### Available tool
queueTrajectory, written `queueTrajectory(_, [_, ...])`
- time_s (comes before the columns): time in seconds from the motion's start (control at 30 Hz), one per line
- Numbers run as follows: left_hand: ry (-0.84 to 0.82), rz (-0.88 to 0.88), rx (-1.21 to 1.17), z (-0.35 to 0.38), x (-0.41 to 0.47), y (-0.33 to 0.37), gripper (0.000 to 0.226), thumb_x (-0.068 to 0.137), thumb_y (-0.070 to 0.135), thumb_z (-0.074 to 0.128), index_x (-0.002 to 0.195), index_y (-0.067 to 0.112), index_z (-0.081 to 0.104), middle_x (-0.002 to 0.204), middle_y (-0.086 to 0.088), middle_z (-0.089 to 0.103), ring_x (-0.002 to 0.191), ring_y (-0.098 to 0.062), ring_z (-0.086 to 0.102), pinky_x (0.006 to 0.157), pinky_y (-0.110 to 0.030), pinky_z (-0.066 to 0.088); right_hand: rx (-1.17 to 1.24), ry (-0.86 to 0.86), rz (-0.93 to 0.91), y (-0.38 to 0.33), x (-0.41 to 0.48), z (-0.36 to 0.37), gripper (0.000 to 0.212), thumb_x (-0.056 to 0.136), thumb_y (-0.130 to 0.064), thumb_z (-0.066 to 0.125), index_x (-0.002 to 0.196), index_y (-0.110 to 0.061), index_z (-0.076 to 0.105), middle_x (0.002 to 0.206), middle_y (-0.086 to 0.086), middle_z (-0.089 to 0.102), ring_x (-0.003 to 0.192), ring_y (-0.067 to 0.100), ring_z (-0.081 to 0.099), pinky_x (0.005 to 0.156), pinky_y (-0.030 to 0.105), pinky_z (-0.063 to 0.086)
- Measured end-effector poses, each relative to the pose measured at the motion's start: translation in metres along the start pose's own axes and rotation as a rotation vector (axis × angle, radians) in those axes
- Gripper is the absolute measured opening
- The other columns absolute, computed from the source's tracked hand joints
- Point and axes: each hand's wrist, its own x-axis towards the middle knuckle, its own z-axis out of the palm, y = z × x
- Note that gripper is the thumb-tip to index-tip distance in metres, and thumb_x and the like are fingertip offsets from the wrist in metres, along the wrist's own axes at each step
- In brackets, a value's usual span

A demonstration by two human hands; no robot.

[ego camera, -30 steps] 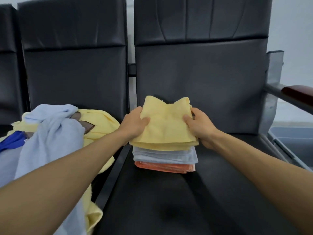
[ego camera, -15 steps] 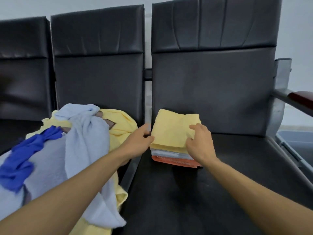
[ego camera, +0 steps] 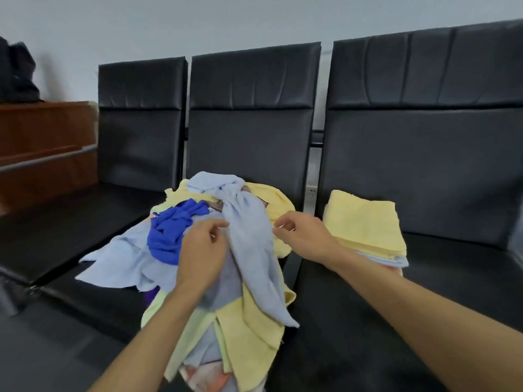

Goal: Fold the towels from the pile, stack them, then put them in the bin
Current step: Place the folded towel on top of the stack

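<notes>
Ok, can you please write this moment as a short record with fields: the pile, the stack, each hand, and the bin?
pile: unfolded towels heaped on the middle chair, with a light blue towel draped on top
stack: folded towels on the right chair, yellow one uppermost
left hand: over the pile, fingertips at the light blue towel; grip unclear
right hand: between pile and stack, fingers curled near the towel's edge; grip unclear
bin: not in view
</notes>
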Motion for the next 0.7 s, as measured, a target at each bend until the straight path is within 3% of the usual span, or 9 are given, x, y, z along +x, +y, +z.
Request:
queueTrajectory(0.13, [0.004, 0.013, 0.059, -0.002, -0.005, -0.012, 0.025, 0.092, 0.006, 0.05, 0.105, 0.018, 0.067, 0.1, 0.004, 0.061, 0.093, -0.013, 0.056, 0.077, -0.022, 0.04, 0.005, -0.08, 0.027, -0.021, 0.019, 0.039, 0.047, 0.093, -0.045, 0.057, 0.126, -0.012, 0.052, 0.118, 0.003, 0.059, 0.1, 0.018, 0.056, 0.075, 0.027, 0.044])
queueTrajectory(0.23, [-0.073, -0.024, 0.013, 0.005, -0.01, -0.008, 0.024, 0.094, 0.009, 0.048, 0.106, 0.022, 0.064, 0.106, 0.001, 0.06, 0.096, -0.018, 0.057, 0.083, -0.029, 0.045, -0.148, -0.026, -0.029, -0.023, 0.03, 0.064, 0.038, 0.088, -0.044, 0.063, 0.101, -0.008, 0.06, 0.099, 0.008, 0.06, 0.09, 0.026, 0.059, 0.073, 0.036, 0.046])
queueTrajectory(0.3, [-0.111, -0.079, -0.064, 0.004, -0.01, -0.001, 0.025, 0.094, 0.01, 0.047, 0.107, 0.026, 0.061, 0.103, 0.001, 0.06, 0.091, -0.018, 0.057, 0.075, -0.026, 0.046, -0.142, 0.043, -0.067, -0.022, 0.032, 0.068, 0.029, 0.089, -0.035, 0.065, 0.087, -0.006, 0.064, 0.086, 0.009, 0.062, 0.08, 0.025, 0.06, 0.068, 0.037, 0.047])
queueTrajectory(0.4, [-0.117, -0.143, -0.148, 0.003, -0.009, 0.008, 0.025, 0.095, 0.009, 0.046, 0.109, 0.025, 0.06, 0.093, 0.008, 0.058, 0.073, -0.007, 0.054, 0.056, -0.012, 0.039, 0.052, 0.123, -0.086, -0.021, 0.028, 0.062, 0.024, 0.089, -0.029, 0.066, 0.081, -0.006, 0.067, 0.08, 0.005, 0.066, 0.075, 0.019, 0.059, 0.068, 0.034, 0.046])
queueTrajectory(0.53, [-0.126, -0.402, -0.461, 0.007, -0.009, 0.016, 0.023, 0.093, 0.008, 0.05, 0.109, 0.016, 0.063, 0.091, -0.001, 0.064, 0.078, -0.013, 0.059, 0.068, -0.022, 0.047, 0.497, 0.135, -0.045, -0.027, 0.011, 0.047, 0.025, 0.095, -0.019, 0.056, 0.081, 0.001, 0.063, 0.08, 0.007, 0.06, 0.075, 0.013, 0.051, 0.07, 0.026, 0.042])
queueTrajectory(0.63, [-0.058, -0.576, -0.649, 0.013, -0.006, 0.025, 0.013, 0.092, 0.007, 0.048, 0.088, 0.011, 0.06, 0.08, -0.006, 0.058, 0.076, -0.021, 0.054, 0.071, -0.031, 0.045, 0.733, 0.131, 0.015, -0.025, -0.003, 0.033, 0.029, 0.098, -0.014, 0.048, 0.069, -0.011, 0.051, 0.074, 0.004, 0.046, 0.076, 0.015, 0.043, 0.071, 0.028, 0.038])
queueTrajectory(0.7, [0.002, -0.623, -0.715, 0.017, -0.003, 0.03, 0.019, 0.092, 0.009, 0.046, 0.075, 0.013, 0.052, 0.077, -0.008, 0.055, 0.08, -0.023, 0.052, 0.076, -0.035, 0.046, 0.891, 0.062, 0.031, -0.021, -0.01, 0.021, 0.032, 0.099, -0.015, 0.047, 0.067, -0.016, 0.05, 0.072, 0.001, 0.049, 0.077, 0.017, 0.046, 0.073, 0.03, 0.039])
